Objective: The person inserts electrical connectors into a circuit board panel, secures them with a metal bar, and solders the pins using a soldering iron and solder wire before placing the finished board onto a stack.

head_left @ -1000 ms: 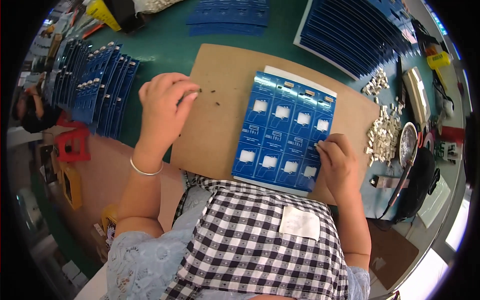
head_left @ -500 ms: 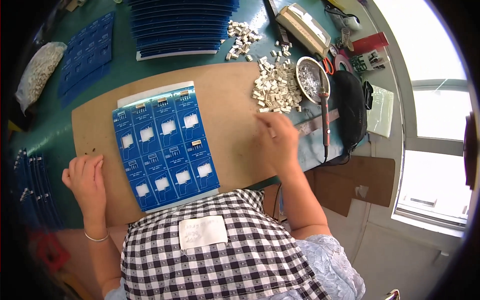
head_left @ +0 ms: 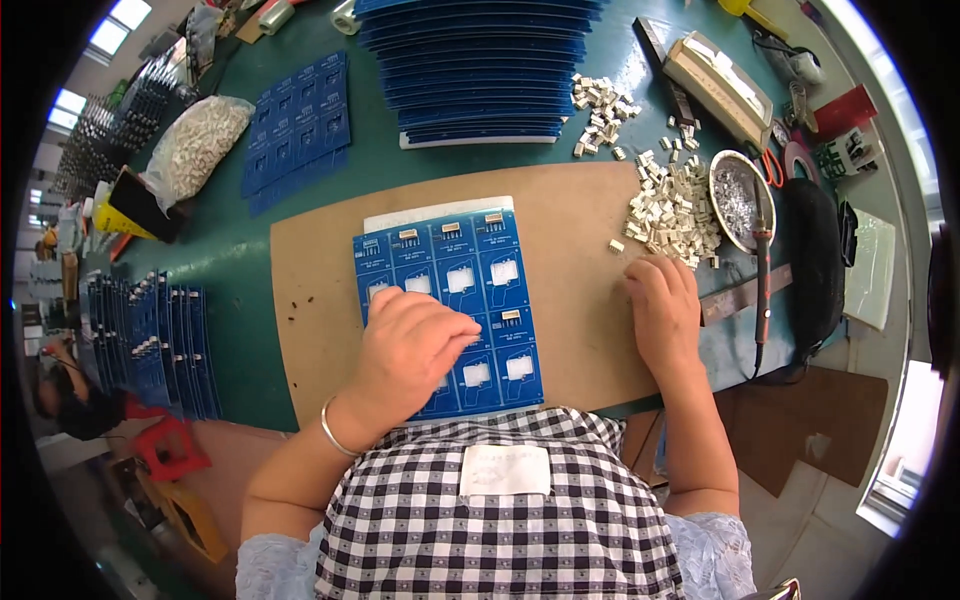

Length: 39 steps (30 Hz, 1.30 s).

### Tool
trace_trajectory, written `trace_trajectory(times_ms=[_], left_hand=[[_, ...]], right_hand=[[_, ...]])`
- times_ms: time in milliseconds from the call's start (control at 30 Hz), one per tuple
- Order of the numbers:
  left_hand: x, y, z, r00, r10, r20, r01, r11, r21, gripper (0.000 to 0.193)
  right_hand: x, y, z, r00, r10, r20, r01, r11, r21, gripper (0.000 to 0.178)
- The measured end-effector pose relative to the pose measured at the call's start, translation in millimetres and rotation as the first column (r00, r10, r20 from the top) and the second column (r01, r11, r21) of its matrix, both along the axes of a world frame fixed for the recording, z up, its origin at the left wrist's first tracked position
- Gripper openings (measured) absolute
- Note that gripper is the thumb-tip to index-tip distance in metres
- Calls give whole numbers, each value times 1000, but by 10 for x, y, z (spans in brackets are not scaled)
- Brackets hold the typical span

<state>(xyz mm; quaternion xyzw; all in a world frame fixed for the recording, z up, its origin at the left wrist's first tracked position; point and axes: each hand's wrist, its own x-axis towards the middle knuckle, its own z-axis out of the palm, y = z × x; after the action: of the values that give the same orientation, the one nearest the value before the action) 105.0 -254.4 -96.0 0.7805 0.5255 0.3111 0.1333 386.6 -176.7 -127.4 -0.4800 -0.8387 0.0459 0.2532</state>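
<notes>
A panel of blue circuit boards (head_left: 505, 250) with square white windows lies on a white foam pad (head_left: 385, 222). Small white pin connectors (head_left: 512, 317) sit on several of its positions. My left hand (head_left: 405, 345) is over the panel's lower middle, thumb and fingertips pinched together at the second row of connector positions; whatever is between them is hidden. My right hand (head_left: 662, 310) rests on the brown board with fingers bent together, at the near edge of a pile of loose white connectors (head_left: 670, 210). I cannot see if it holds one.
The brown work board (head_left: 320, 340) lies on a green table. Beyond it stands a stack of blue panels (head_left: 480, 90). On the right are a soldering iron (head_left: 763, 270), a round dish (head_left: 735, 200) and a metal ruler (head_left: 745, 293). At left are upright panels (head_left: 150, 340) and a bag of white parts (head_left: 200, 145).
My left hand has moved right from the brown board onto the blue panel, its fingers now pinched. My right hand stays beside the connector pile. The whole view has shifted leftward.
</notes>
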Motion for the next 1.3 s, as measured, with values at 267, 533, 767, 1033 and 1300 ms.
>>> trace_trajectory(times_ms=[267,533,767,1033,1300], left_hand=[[158,95,-28,996,19,-86,-29,994,-110,12],[199,180,84,978,-1,-208,-27,991,-129,10],[248,184,158,934,-43,-355,1,993,-116,13],[289,101,0,908,-16,-418,42,998,53,17],[160,-15,-50,977,22,-211,-32,998,-45,32]], right_hand=[[-62,-228,-17,915,-37,-402,-71,965,-251,21],[-56,-262,-92,862,-168,-479,-44,916,-399,17],[-81,-241,-45,867,-144,-477,-31,940,-340,14],[-133,-301,-97,699,-283,-657,8,922,-388,18],[-314,-273,147,791,-91,-605,-210,888,-408,16]])
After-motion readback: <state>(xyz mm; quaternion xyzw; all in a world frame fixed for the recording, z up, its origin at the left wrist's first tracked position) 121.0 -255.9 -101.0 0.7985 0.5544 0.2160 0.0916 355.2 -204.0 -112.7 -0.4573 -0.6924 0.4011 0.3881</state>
